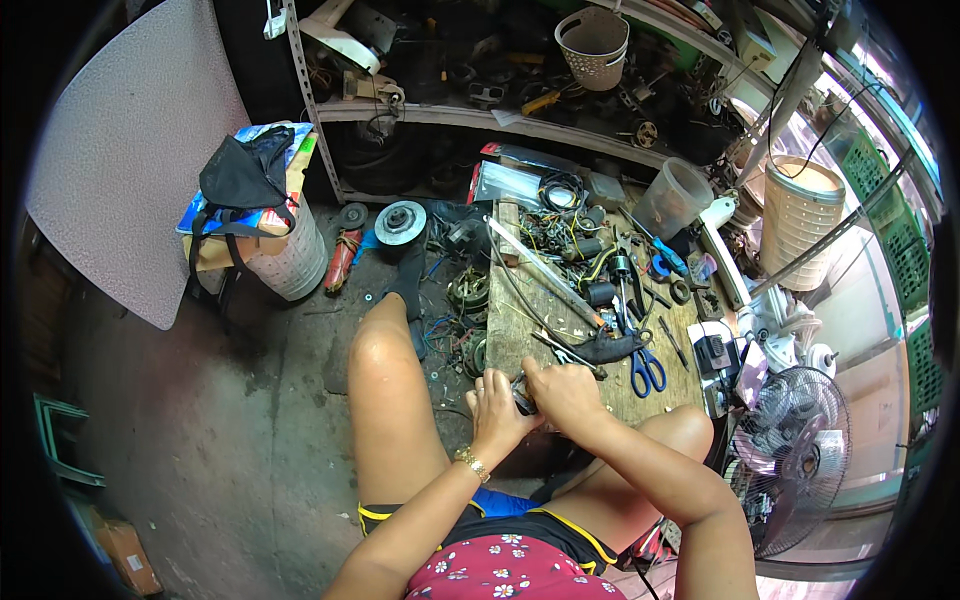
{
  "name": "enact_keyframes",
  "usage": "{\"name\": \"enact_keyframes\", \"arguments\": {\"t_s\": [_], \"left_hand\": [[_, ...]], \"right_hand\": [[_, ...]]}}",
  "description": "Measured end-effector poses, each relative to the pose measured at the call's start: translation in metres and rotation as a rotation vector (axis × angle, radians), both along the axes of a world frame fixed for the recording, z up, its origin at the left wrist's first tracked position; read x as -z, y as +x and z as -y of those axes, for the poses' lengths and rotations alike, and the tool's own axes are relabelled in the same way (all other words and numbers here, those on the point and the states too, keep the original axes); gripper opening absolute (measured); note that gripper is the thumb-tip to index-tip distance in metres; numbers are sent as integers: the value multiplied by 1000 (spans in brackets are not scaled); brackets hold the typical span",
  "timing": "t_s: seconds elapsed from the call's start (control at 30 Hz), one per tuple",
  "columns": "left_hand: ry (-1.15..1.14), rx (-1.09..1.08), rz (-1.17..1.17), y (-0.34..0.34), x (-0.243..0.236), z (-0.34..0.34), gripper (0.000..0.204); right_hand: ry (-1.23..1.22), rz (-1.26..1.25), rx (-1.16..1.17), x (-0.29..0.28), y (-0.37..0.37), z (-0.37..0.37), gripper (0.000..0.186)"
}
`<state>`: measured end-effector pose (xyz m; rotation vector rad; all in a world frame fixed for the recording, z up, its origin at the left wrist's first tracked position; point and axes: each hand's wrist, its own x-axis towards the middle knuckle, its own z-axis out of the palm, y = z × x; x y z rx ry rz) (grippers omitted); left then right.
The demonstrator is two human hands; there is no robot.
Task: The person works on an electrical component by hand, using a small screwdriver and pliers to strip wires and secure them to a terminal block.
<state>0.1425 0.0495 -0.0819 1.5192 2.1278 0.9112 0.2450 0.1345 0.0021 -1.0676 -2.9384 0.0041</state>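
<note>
My left hand (pixel 496 410), with a gold watch on its wrist, is closed around a small dark part (pixel 523 396) just off the near edge of the wooden worktable (pixel 515 345). Against that part my right hand (pixel 566 399) is curled into a closed grip. Its fingers hide what they hold. Just beyond the knuckles lie pliers (pixel 567 353) and a dark tool (pixel 608 348) whose kind is unclear. Scissors with blue handles (pixel 648 374) rest to the right of them.
Motor parts and wires (pixel 575 240) crowd the table's far half, beside a clear plastic container (pixel 674 198). A red angle grinder (pixel 343 260) lies on the floor at left. A fan (pixel 800 455) stands at right, near a perforated white basket (pixel 800 220).
</note>
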Motion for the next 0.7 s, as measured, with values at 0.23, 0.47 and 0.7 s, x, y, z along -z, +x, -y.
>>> {"name": "enact_keyframes", "arguments": {"t_s": [0.23,0.47,0.7], "left_hand": [[2,-16,6,-1,-3,2,84],[235,87,173,-18,-38,13,81],[100,287,698,-29,-70,7,27]], "right_hand": [[-28,-54,-22,-8,0,9,12],[-582,-263,244,-13,46,-15,18],[-1348,-518,399,-47,57,9,18]]}}
